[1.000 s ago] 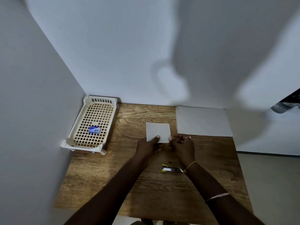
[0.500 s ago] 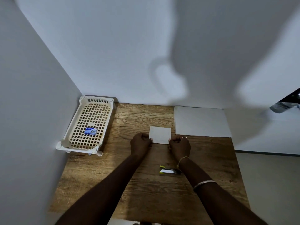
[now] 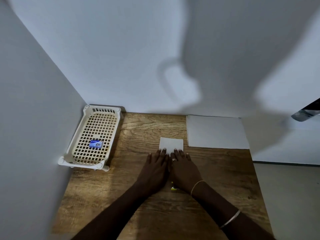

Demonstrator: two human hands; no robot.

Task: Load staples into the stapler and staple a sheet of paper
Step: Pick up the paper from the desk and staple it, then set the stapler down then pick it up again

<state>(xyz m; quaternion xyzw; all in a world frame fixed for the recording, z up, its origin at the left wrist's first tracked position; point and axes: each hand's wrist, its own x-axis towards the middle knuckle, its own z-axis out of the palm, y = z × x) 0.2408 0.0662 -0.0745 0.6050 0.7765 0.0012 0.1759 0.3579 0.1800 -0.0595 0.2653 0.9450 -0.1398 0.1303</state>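
Wooden table (image 3: 138, 129): left hand (image 3: 155, 168) and right hand (image 3: 184, 168), grips released, press flat on folded paper (image 3: 171, 143).

The left hand (image 3: 155, 168) and right hand (image 3: 184, 168) lie flat side by side on the table (image 3: 142, 129), fingertips on the near edge of the folded paper (image 3: 171, 144). Under the right wrist, nearer the person, the stapler (image 3: 173, 187) is mostly hidden. Well left of the hands stands the basket (image 3: 81, 164), with the staple box (image 3: 96, 143) in it. Beyond the hands and to their right, just beside the folded paper, lies a stack of sheets (image 3: 216, 131).
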